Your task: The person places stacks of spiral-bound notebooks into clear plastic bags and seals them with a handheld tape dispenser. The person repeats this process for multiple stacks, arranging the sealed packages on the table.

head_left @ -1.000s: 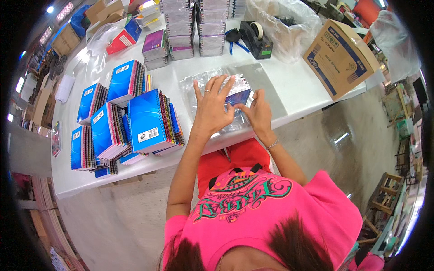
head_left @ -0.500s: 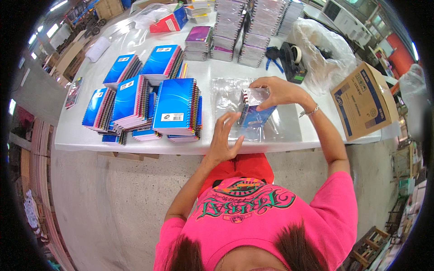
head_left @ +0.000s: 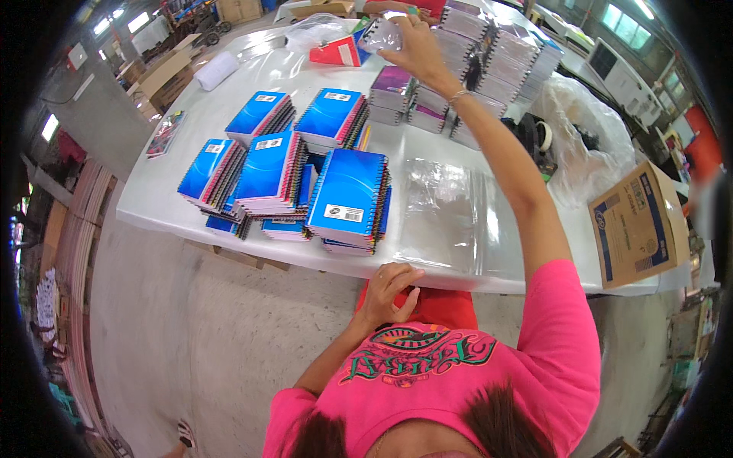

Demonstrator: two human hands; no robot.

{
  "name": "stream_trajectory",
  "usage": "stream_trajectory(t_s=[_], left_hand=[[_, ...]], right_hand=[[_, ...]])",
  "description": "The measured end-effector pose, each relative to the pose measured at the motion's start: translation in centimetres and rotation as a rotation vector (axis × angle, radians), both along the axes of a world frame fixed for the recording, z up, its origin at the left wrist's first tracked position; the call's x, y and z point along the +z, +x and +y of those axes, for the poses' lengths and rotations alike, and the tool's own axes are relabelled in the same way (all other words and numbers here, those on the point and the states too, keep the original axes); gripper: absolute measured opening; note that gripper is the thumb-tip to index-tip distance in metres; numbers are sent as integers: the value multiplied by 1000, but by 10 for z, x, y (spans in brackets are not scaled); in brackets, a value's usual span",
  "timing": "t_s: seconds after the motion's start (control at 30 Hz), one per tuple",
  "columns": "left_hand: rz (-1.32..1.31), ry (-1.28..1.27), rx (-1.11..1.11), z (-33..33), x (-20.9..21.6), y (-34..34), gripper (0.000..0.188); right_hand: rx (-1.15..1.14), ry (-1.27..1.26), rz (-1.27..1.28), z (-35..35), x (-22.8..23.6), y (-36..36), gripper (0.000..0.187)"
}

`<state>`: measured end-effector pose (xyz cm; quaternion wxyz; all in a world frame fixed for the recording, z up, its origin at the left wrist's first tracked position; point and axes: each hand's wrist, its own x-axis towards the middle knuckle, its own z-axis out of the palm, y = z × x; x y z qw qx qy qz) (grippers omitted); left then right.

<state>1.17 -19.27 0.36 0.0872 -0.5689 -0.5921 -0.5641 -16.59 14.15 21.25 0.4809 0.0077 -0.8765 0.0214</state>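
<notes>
My right hand (head_left: 416, 47) is stretched to the far side of the table. Its fingers are closed on a plastic-wrapped spiral notebook (head_left: 379, 37), beside tall stacks of wrapped notebooks (head_left: 505, 65). At the near table edge, my left hand (head_left: 388, 294) rests with loosely bent fingers apart and nothing in them. In front of it lie flat clear plastic bags (head_left: 443, 217). Piles of blue spiral notebooks (head_left: 347, 191) stand to the left of the bags. A short stack of purple notebooks (head_left: 392, 82) sits below my right forearm's reach.
A tape dispenser (head_left: 540, 145), a large clear plastic bag (head_left: 584, 126) and a cardboard box (head_left: 637, 225) line the right side. Toward the back are a red box (head_left: 334, 53) and a white roll (head_left: 217, 71). Another person's arm (head_left: 385, 6) shows at the far edge.
My right hand has carried the wrapped notebook from the bags to the far side. My left hand has drawn back to the near edge. The view has shifted.
</notes>
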Motion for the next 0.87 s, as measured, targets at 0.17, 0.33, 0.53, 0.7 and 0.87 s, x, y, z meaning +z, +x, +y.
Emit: stream_trajectory(t_s=[0.17,0.33,0.53,0.7,0.87], left_hand=[[-55,31,88,-21,-13,2,43],[3,89,395,-53,-20,-10,44],[150,132,610,-75,13,-60,46],[-75,326,485,-61,22,-61,46],[-145,385,467,-61,32,-68,47]], right_hand=[[-289,232,-114,22,-89,-43,56],[-199,108,-123,-9,-99,-40,45],[118,-1434,-717,-63,-66,-13,79],[229,-1325,-939,-36,-90,-25,73],[215,-1400,-931,-49,-90,-37,69]])
